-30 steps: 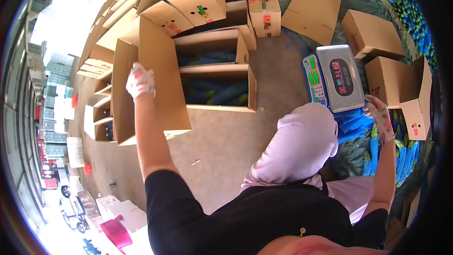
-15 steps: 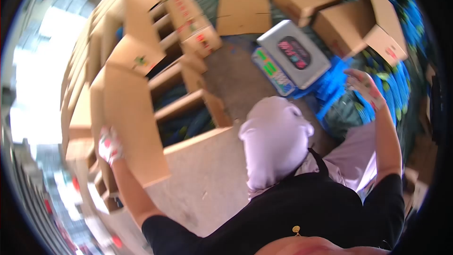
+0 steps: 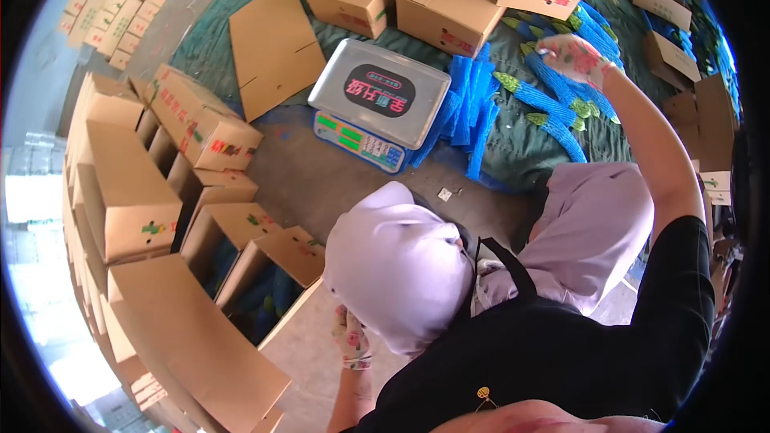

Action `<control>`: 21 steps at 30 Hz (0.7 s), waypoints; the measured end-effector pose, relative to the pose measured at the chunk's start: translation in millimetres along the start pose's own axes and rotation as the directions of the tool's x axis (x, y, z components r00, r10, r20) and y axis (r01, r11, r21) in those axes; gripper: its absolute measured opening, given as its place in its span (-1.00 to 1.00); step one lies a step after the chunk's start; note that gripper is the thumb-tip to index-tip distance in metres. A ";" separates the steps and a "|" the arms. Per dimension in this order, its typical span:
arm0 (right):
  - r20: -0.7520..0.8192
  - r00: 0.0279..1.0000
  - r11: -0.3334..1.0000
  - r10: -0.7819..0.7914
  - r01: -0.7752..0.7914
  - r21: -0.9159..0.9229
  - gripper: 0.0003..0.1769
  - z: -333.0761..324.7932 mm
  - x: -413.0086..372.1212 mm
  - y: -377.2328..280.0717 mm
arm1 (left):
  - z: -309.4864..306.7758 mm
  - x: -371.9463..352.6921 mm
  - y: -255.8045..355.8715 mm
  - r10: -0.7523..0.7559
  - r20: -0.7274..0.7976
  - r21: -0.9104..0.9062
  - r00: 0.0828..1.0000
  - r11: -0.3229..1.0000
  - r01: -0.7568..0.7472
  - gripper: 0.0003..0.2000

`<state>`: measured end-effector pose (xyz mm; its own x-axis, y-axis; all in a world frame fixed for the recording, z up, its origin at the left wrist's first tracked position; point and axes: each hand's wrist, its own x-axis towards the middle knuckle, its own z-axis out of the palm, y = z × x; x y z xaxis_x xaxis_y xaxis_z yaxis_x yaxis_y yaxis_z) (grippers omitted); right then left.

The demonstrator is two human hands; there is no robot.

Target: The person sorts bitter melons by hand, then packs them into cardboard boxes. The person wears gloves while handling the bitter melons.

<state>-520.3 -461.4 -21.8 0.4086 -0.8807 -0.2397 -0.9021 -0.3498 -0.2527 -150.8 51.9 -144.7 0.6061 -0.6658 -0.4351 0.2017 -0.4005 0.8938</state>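
Note:
My right hand (image 3: 573,56), in a flowered glove, reaches out over a pile of green produce in blue net sleeves (image 3: 553,100) on a dark cloth; its fingers are bent and I cannot tell if they hold anything. Low beside my bent knee (image 3: 397,265) is my gloved left hand (image 3: 350,341), next to the edge of an open cardboard box (image 3: 277,273) with dark green produce inside. The knee hides part of this hand, so its grip is unclear. A large box flap (image 3: 192,345) lies to its left.
A weighing scale (image 3: 378,92) with a steel tray stands in front of me, loose blue net sleeves (image 3: 469,108) beside it. A flat cardboard sheet (image 3: 273,44) and closed boxes (image 3: 449,0) lie beyond. Rows of open boxes (image 3: 128,200) fill the left.
My view has swung right, towards the scale and produce pile. My left hand left the tall box flap and dropped beside my knee. My right hand moved from the scale's side to the produce.

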 end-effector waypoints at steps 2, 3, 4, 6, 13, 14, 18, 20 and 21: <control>-0.032 0.999 0.944 -0.037 0.024 -0.330 -0.72 8.3 44.3 19.9 | 9.6 -8.8 -30.1 -0.220 -0.024 -0.175 0.975 0.961 0.213 -0.75; -0.022 0.999 0.943 -0.034 0.025 -0.333 -0.72 16.0 61.6 30.8 | 11.0 -17.7 -43.7 -0.309 -0.045 -0.207 0.950 0.933 0.294 -0.75; -0.199 0.960 0.930 -0.197 0.119 -0.346 -0.73 23.8 79.3 39.3 | 13.1 -22.8 -52.6 -0.363 -0.066 -0.228 0.930 0.912 0.340 -0.75; -0.347 0.867 0.900 -0.359 0.224 -0.373 -0.73 29.5 123.3 53.9 | 21.6 -35.6 -65.2 -0.459 -0.112 -0.250 0.881 0.871 0.422 -0.75; -0.167 0.886 0.433 -0.433 0.042 -0.900 -0.61 9.8 262.1 99.2 | 70.4 -43.4 -76.2 -0.645 -0.259 -0.336 0.719 0.758 0.559 -0.74; -0.161 0.882 0.389 -0.442 0.028 -0.921 -0.63 5.8 273.9 120.8 | 77.0 -42.7 -75.7 -0.664 -0.266 -0.351 0.699 0.742 0.572 -0.74; 0.076 0.990 0.237 -0.122 0.104 -0.966 -0.72 -21.4 277.8 139.8 | 94.2 -41.6 -68.7 -0.687 -0.273 -0.382 0.674 0.720 0.579 -0.74; 0.074 0.987 0.275 -0.143 0.111 -0.955 -0.74 -56.9 259.9 127.1 | 108.5 -37.6 -71.3 -0.684 -0.244 -0.397 0.687 0.717 0.573 -0.74; 0.038 0.984 0.353 -0.174 0.099 -0.930 -0.74 -81.1 244.7 117.7 | 114.8 -34.1 -73.7 -0.682 -0.230 -0.407 0.694 0.715 0.568 -0.74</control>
<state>-537.7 -744.0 -34.2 0.5647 -0.7934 -0.2274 -0.4073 -0.5075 0.7593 -274.7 31.8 -208.2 0.4600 -0.0447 -0.8868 0.8016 -0.4086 0.4364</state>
